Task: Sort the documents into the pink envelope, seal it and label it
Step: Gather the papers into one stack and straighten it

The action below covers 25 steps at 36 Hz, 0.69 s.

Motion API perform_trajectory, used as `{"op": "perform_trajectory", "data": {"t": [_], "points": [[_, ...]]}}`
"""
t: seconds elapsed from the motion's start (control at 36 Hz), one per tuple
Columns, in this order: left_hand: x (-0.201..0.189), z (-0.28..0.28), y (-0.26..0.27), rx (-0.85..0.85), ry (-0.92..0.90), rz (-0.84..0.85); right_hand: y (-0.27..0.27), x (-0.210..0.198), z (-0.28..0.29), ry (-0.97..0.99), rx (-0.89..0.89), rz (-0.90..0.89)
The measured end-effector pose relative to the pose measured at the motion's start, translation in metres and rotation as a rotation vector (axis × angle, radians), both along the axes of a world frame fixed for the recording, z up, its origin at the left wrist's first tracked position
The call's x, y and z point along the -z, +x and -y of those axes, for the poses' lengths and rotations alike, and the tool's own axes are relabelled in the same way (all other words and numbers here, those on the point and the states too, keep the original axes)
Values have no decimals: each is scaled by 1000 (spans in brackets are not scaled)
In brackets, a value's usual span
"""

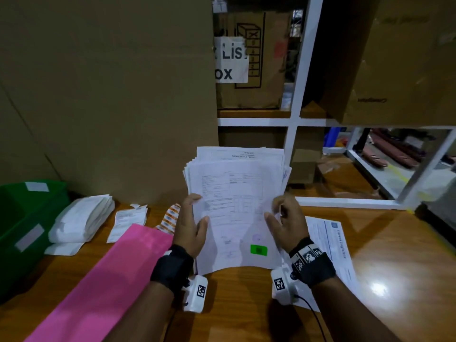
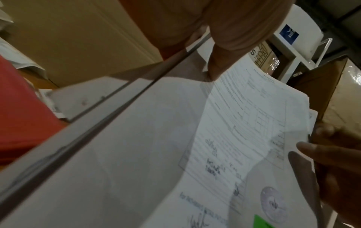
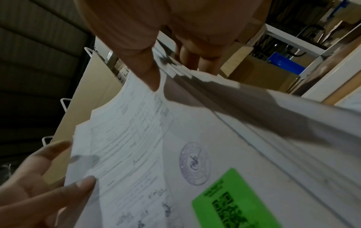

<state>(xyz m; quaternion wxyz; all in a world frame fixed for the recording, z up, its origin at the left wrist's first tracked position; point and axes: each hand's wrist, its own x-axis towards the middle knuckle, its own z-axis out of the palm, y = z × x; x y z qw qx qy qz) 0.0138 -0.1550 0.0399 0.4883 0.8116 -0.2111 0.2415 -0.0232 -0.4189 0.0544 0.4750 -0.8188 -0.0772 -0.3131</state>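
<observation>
Two hands, the left hand (image 1: pixel 191 225) and the right hand (image 1: pixel 286 224), grip a pile of papers (image 1: pixel 237 206) above the table (image 1: pixel 385 255). They look mid-sorting. Next, the papers must slide into the pink envelope (image 1: pixel 108 280) lying left.

Bare table (image 1: pixel 246 304) near front; pink envelope (image 1: pixel 118 265) lying left, green bin (image 1: pixel 24 230) beyond, cardboard box (image 1: pixel 111 95) walling off rear.

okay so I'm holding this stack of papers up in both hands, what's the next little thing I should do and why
Probably tap the stack of papers on the table to square it. Its top edges are fanned unevenly while your left hand and right hand grip its sides, and the pink envelope lies just left, awaiting a neat bundle.
</observation>
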Motion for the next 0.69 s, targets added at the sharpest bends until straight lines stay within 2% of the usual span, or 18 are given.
{"op": "perform_trajectory", "data": {"t": [0.06,0.19,0.33,0.42,0.58,0.69], "points": [[4,-3,-3,66,81,26,-2,4,1,-66,-55,-14],[-11,2,-4,192,-18,-124,0,-11,-7,7,-109,-159],[-51,6,-9,200,-189,-44,1,-51,-12,115,-174,-19],[-67,2,-10,228,-193,-7,1,-64,-14,90,-218,75],[-31,-11,1,248,-84,-223,7,-21,-17,39,-187,-128],[-36,1,6,182,-141,-211,11,-28,-25,106,-153,-173]]}}
